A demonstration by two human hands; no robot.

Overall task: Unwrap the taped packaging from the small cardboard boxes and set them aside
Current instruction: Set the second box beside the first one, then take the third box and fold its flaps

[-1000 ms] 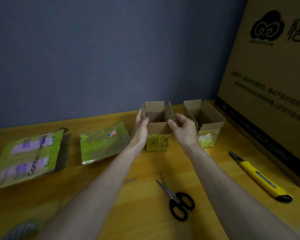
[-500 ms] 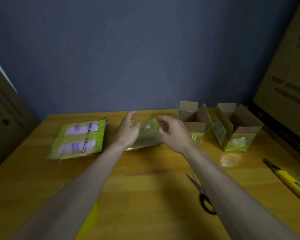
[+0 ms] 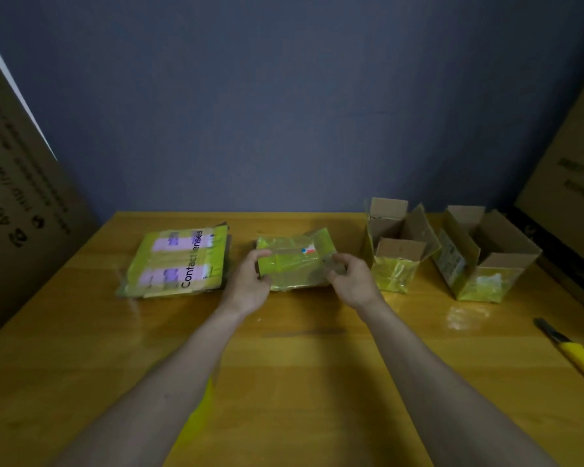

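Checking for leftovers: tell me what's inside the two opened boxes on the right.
The nearer opened box and the farther opened box show only bare cardboard inner walls. Their floors are hidden by the front flaps and walls, so contents cannot be ruled out.

Dim, soft and slightly blurred, with wide-angle bending at the edges.

- The table is glossy varnished wood.
- The middle parcel and left parcel wear shiny yellow-green tape.
- The two open boxes are matt brown cardboard.
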